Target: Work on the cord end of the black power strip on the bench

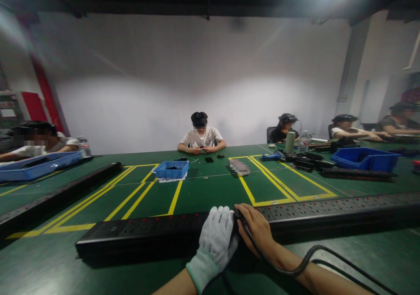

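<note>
black power strip (308,216) lying at 12 o'clock, long axis running roughly 9-to-3, socket side facing up, gloved left hand (215,238) and bare right hand (257,229) resting against it, can't tell either grip

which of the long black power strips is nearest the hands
The foreground strip: the gloved left hand and bare right hand are right at it, while the left strip and back-right strip lie away from both.

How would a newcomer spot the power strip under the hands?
On the green table, look across the foreground. A long black power strip runs to the view's right edge. Unlike the strip at left, it has the gloved left hand and bare right hand at it.
</note>
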